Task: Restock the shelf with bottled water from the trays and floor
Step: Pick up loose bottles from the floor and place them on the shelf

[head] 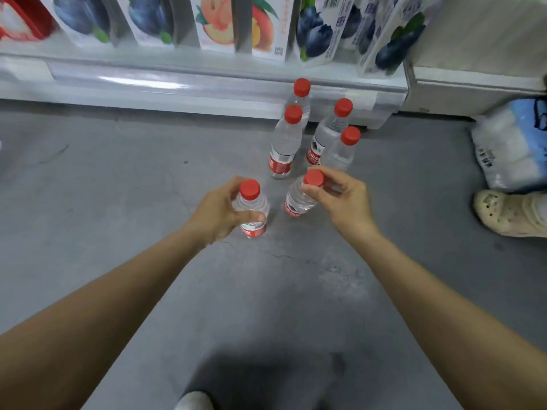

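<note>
Left grip (219, 214), right grip (340, 199) hold bottles (254, 206).

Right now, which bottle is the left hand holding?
Find the white shelf base above the grey floor. Red-capped water bottles stand before it. It is the leftmost bottle, nearest you, apart from the rest, gripped by the left hand.

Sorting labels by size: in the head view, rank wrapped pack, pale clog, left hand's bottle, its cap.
1. wrapped pack
2. pale clog
3. bottle in the left hand
4. its red cap
Pack and clog run off frame.
</note>
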{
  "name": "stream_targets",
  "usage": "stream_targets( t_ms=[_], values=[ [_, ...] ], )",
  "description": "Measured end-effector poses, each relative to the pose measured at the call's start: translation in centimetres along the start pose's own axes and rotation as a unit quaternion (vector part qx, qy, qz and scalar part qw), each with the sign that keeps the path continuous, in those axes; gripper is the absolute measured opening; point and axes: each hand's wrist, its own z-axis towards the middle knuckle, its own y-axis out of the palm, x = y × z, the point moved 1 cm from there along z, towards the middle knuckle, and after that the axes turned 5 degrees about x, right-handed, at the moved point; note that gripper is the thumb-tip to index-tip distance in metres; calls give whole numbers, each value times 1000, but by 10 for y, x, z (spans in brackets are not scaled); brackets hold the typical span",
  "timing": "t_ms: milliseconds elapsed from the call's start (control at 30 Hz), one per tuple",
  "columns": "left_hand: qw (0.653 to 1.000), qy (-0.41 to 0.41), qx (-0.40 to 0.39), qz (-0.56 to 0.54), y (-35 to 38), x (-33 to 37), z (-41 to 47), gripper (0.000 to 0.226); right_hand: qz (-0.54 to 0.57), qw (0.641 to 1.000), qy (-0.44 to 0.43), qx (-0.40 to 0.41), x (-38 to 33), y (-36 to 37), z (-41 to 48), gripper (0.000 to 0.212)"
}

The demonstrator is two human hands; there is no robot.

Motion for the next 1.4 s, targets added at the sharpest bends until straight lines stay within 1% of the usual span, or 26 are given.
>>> stream_targets(
  t_ms=[100,233,300,400,533,767,833,900,1000,1067,1167,1200,1267,1333,1400],
  values=[
    [1000,0,-11,-12,3,0,-1,68,15,1000,-1,-9,3,1,5,46],
    [999,-8,-12,-42,15,-8,-8,76,33,998,27,-43,19,4,-6,74],
    [998,-15,-17,-54,19,-16,-6,82,23,998,16,-62,27,7,-5,80],
    [997,-29,-29,-58,23,-26,0,91,20,997,18,-67,34,9,4,80],
    [996,-38,-31,-71,29,-38,5,96,-12,995,60,-73,47,9,8,76],
    [991,-51,-73,-102,32,-57,15,88,-5,995,83,-53,68,23,12,71],
    [989,-61,-75,-113,32,-59,19,90,2,994,95,-49,71,27,13,71],
    [984,-78,-63,-146,30,-58,23,94,5,993,108,-44,74,29,15,66],
    [969,-124,-13,-214,23,-57,27,88,7,992,120,-46,79,28,16,68],
    [952,-174,17,-253,23,-59,23,85,9,989,137,-55,77,23,11,66],
    [898,-261,32,-352,30,-55,0,66,53,977,193,-72,68,18,-15,52],
    [879,-290,32,-376,32,-51,-12,65,71,970,217,-80,65,17,-28,51],
    [855,-340,28,-391,35,-46,-37,75,99,957,259,-88,61,14,-58,52],
    [839,-378,16,-391,39,-42,-64,86,113,945,293,-97,59,9,-86,53],
    [833,-390,-2,-392,41,-38,-91,83,113,936,316,-105,55,3,-113,60]
  ],
)
